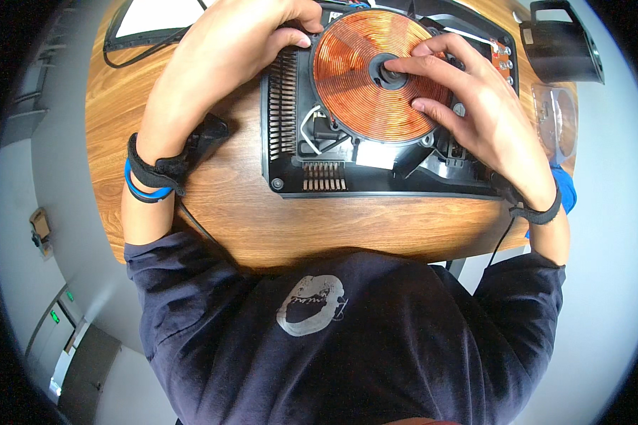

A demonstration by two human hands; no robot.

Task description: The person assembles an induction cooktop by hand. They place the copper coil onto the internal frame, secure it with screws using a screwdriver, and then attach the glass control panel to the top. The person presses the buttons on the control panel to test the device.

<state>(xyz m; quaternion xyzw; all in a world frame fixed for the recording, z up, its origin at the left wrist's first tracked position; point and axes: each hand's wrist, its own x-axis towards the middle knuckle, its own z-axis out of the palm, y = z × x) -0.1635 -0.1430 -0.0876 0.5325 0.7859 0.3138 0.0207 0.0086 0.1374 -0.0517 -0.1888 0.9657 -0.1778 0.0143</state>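
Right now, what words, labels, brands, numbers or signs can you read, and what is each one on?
Shirt: script lettering across a pale printed ring; I won't copy it out.
Green lit signs, lower left: too small to read.
Copper coil: none readable.
Elsewhere: nothing legible.

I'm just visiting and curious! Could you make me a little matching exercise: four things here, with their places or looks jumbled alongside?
Things:
1. Round coil
2. Left hand
3. Right hand
4. Plastic container

Places or looks:
A. At the coil's upper-left edge
B. See-through, near the right end of the wooden table
C. Copper-coloured
D. One fingertip at the coil's centre

Pairs: 1-C, 2-A, 3-D, 4-B
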